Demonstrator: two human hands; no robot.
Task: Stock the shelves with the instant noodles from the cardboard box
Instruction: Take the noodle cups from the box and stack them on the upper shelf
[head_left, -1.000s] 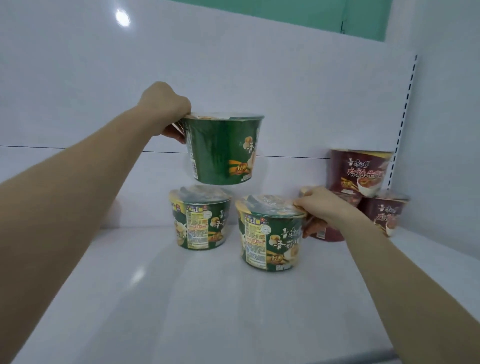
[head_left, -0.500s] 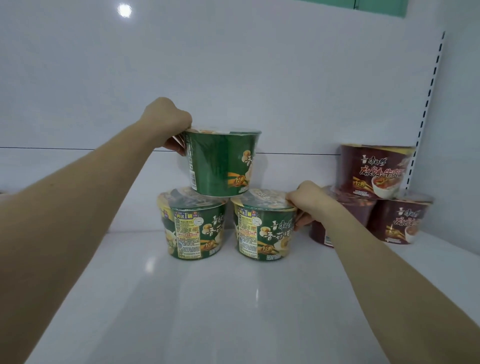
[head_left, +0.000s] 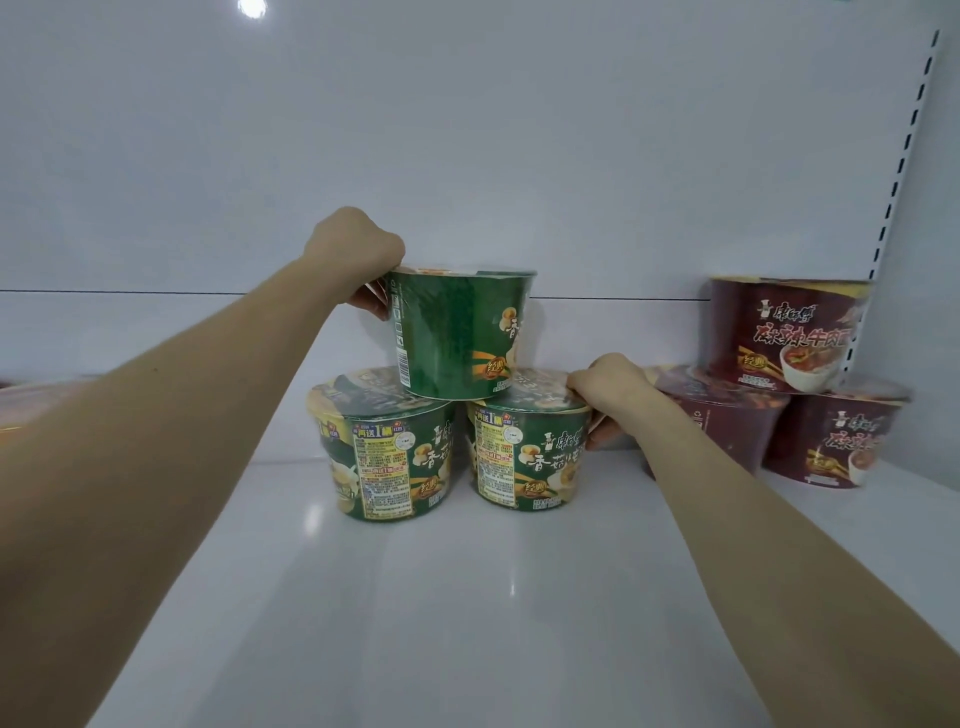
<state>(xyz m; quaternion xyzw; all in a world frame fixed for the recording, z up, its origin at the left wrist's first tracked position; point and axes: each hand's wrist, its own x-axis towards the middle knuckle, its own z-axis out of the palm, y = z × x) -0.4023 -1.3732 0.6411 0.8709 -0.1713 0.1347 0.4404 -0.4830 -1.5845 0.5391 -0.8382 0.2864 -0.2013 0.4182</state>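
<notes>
Two green instant noodle bowls stand side by side on the white shelf (head_left: 467, 597): the left bowl (head_left: 387, 457) and the right bowl (head_left: 527, 457). A third green bowl (head_left: 457, 338) sits on top, straddling both lids. My left hand (head_left: 358, 254) grips the top bowl's rim at its left side. My right hand (head_left: 605, 387) grips the right bowl at its right rim. The cardboard box is out of view.
Three dark red noodle bowls form a stack at the right: one on top (head_left: 784, 332), two below (head_left: 717, 421) (head_left: 831, 441). The white back panel (head_left: 467, 156) and a slotted upright (head_left: 904, 150) close off the shelf. A blurred object (head_left: 31, 405) lies at the far left.
My left hand lowered the third green bowl onto the two lower lids. My right hand slid the right green bowl back and leftward, next to the left bowl.
</notes>
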